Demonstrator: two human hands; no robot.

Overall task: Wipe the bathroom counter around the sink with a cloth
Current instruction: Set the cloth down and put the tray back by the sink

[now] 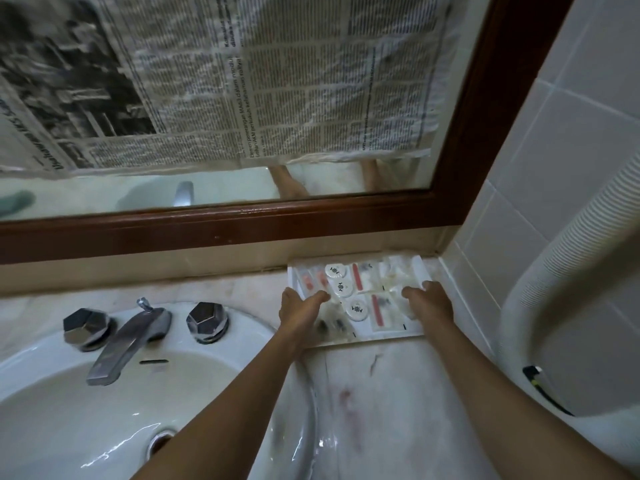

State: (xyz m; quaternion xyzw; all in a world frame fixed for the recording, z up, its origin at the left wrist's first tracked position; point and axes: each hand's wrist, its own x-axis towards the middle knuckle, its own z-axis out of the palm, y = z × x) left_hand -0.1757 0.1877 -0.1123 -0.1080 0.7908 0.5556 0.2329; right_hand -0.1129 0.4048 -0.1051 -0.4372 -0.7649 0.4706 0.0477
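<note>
A white tray of small wrapped toiletries sits on the marble counter in the back right corner, against the wall. My left hand grips the tray's left edge, thumb over the rim. My right hand holds its right side, fingers curled on the packets. The white sink fills the lower left, with a chrome faucet and two chrome knobs. I see no cloth. A reddish smear marks the counter in front of the tray.
A wood-framed mirror hangs behind the counter, with newspaper covering most of the glass. White wall tiles close off the right side. A white ribbed hose or fixture curves down at the right, with a black cable near it.
</note>
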